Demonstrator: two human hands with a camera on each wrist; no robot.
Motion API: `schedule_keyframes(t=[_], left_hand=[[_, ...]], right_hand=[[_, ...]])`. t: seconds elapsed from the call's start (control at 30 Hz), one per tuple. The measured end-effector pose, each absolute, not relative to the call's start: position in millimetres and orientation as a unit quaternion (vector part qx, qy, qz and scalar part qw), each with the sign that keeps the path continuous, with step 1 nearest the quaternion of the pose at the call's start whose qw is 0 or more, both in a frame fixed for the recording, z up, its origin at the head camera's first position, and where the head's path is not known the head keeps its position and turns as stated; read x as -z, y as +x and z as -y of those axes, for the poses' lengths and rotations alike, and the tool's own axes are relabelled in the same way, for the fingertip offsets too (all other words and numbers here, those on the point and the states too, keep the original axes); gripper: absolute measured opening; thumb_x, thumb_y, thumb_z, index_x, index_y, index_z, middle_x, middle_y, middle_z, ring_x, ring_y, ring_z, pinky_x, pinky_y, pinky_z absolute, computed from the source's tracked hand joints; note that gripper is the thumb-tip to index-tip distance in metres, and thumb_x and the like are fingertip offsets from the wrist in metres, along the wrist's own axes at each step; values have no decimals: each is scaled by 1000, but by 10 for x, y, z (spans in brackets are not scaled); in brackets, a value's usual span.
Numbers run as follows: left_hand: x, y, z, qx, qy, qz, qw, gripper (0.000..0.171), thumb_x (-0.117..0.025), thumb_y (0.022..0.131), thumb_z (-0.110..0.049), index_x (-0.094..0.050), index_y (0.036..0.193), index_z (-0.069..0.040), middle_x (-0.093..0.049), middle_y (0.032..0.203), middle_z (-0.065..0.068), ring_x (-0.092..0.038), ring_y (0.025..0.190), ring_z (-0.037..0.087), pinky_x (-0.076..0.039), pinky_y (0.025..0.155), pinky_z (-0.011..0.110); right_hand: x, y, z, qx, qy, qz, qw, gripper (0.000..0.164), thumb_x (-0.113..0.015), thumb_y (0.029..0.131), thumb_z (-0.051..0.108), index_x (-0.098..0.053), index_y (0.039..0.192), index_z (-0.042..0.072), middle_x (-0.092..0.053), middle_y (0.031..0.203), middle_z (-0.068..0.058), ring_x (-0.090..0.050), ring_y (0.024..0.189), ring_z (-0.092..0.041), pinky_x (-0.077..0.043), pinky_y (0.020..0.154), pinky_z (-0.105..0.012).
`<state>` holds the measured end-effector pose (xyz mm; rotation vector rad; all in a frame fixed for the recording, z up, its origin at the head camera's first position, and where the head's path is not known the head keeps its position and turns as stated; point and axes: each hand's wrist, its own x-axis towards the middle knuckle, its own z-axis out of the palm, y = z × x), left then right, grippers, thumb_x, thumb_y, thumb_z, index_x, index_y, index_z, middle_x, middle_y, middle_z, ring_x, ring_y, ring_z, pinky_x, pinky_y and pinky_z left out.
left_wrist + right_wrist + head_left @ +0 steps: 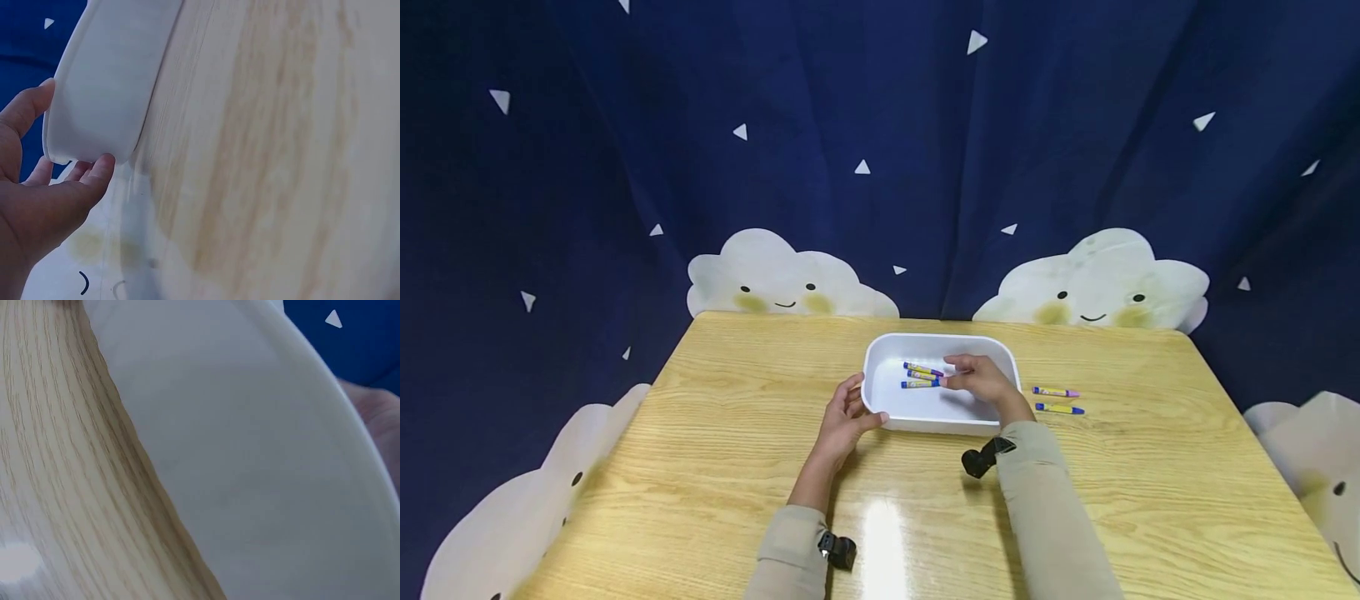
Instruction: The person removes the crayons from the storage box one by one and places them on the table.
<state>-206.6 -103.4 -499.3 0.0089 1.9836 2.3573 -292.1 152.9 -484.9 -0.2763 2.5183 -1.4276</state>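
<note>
A white plastic bin (940, 422) with rounded corners sits on the table. My left hand (844, 422) holds its near left corner, thumb on the front rim and fingers along the left wall; the left wrist view also shows this hand (53, 194) at the bin's end. Inside the bin, a purple-tipped crayon (922, 368) and two blue-tipped crayons, one above (921, 376) and one nearest me (919, 384), lie side by side. My right hand (981, 381) reaches over the front rim, thumb and forefinger parted, fingertips right at the crayons' tips. In the right wrist view the bin wall hides most of this hand (381, 419).
Right of the bin, a pink crayon (1056, 392) and a dark blue crayon (1060, 409) lie on the wooden table (1157, 467). A navy curtain (910, 100) with white triangles and clouds hangs behind the table's far edge.
</note>
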Motion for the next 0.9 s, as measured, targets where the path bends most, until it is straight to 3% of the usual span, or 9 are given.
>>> schedule_keyframes(t=[0.43,0.67,0.9], left_hand=[[5019,-2074,1039,-764,0,-645,24,80,-71,71,10,-35,140,-6,-42,130,25,-45,119,37,-48,87,31],[5022,-2061,1020,-767,4,-642,23,79,-70,72,10,-33,141,-4,-40,131,28,-43,120,39,-44,92,32],[5022,-2065,1018,-766,3,-642,21,79,-70,72,11,-33,140,-3,-41,130,27,-44,120,38,-47,88,30]], right_hand=[[4947,-2971,-1428,436,-83,-893,70,39,-76,73,6,-65,107,-9,-63,108,-23,-51,109,-39,-37,97,-43],[4972,-2980,-1429,424,-88,-900,47,34,-78,69,3,-68,99,-8,-66,96,-20,-56,96,-35,-43,88,-40],[4987,-3012,-1430,377,-99,-921,23,22,-79,68,5,-73,89,-2,-65,86,-13,-53,82,-28,-44,79,-36]])
